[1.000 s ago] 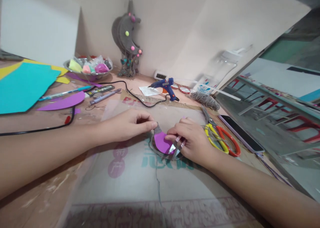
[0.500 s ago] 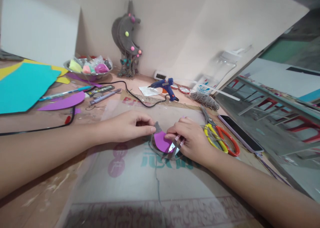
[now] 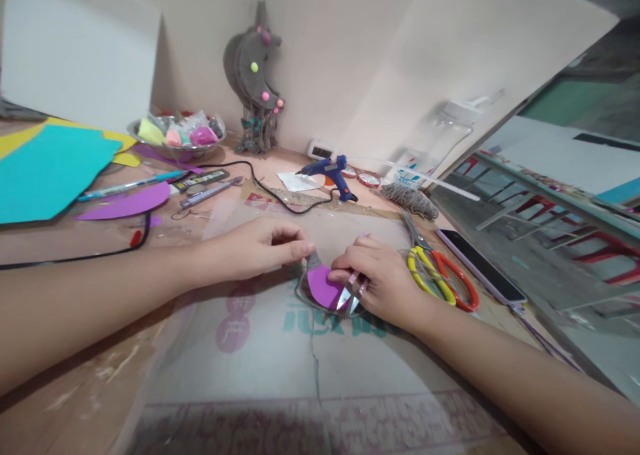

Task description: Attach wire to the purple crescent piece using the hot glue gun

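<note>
A purple paper piece (image 3: 323, 287) has grey yarn (image 3: 313, 261) wound round its upper left end. My left hand (image 3: 273, 247) pinches that wrapped end between thumb and forefinger. At its right edge, my right hand (image 3: 377, 272) grips the paper with thumb and forefinger. Small snips (image 3: 349, 295) also sit in my right hand, blades pointing down toward me over the paper. Loose grey yarn curls beneath the paper, and a thin strand (image 3: 315, 362) runs down the printed plastic sheet (image 3: 200, 375).
Scissors with yellow and orange handles (image 3: 443, 278) and a phone (image 3: 480, 265) lie at right. Behind are a blue glue gun (image 3: 330, 172), its black cord, and a grey yarn bundle (image 3: 410, 200). A bowl (image 3: 175, 150), coloured sheets (image 3: 55, 168) and pens (image 3: 210, 193) are at left.
My left fingertips have shifted slightly up at the wrapped end, showing more of the grey yarn. The purple piece has tilted a little; my right hand has barely moved.
</note>
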Action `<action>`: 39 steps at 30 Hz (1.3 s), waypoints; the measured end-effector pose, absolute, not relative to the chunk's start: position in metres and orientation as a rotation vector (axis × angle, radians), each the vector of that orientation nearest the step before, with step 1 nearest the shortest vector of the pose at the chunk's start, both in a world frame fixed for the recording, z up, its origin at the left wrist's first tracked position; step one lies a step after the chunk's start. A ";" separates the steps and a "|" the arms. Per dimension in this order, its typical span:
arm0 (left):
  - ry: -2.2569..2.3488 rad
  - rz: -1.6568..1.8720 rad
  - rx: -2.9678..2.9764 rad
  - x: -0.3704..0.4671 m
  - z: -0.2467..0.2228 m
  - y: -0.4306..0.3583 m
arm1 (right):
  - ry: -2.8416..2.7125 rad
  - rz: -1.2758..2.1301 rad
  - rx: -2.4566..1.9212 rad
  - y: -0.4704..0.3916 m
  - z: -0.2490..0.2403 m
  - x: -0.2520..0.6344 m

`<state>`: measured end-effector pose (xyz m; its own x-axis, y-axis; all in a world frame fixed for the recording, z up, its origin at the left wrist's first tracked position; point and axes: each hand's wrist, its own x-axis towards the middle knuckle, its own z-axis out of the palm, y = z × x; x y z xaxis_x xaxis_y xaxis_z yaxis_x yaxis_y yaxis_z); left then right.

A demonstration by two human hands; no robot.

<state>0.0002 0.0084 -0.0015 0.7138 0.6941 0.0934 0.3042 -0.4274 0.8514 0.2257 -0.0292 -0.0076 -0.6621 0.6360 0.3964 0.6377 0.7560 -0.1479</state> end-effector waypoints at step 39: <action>0.791 0.532 2.096 0.001 -0.003 0.009 | -2.594 -0.341 -1.033 -0.036 -0.003 0.222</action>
